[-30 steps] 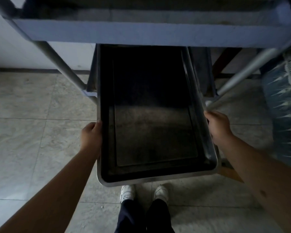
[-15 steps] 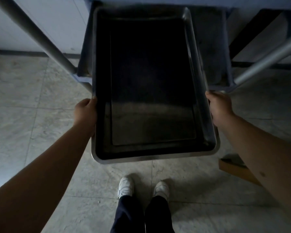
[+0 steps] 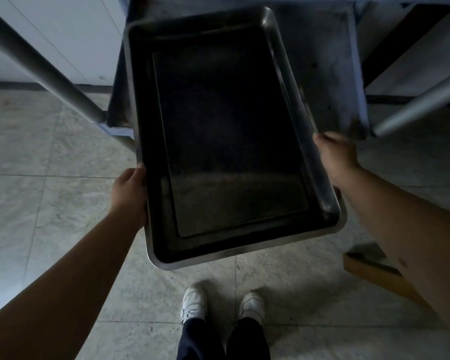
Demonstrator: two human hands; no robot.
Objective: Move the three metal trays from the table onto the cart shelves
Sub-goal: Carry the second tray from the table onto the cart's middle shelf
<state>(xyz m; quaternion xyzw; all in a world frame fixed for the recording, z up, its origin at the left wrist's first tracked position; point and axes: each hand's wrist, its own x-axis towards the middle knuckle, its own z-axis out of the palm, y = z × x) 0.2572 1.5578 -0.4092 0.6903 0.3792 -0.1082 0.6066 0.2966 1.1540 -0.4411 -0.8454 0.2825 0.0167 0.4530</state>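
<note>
Head view looked down on a metal tray [image 3: 231,141], its far end over the bottom cart shelf [image 3: 330,74] and its near end out above the floor [image 3: 50,203]. The left hand [image 3: 129,196] and right hand [image 3: 334,157] were closed on its long rims. Skewed as it was, a corner might have caught a cart post [image 3: 37,63]. It looked deep, dark, empty, with a shiny rolled rim.

The tray [image 3: 229,141] lies between the left hand [image 3: 129,193] and right hand [image 3: 335,154], its far end over the cart shelf [image 3: 330,74].
</note>
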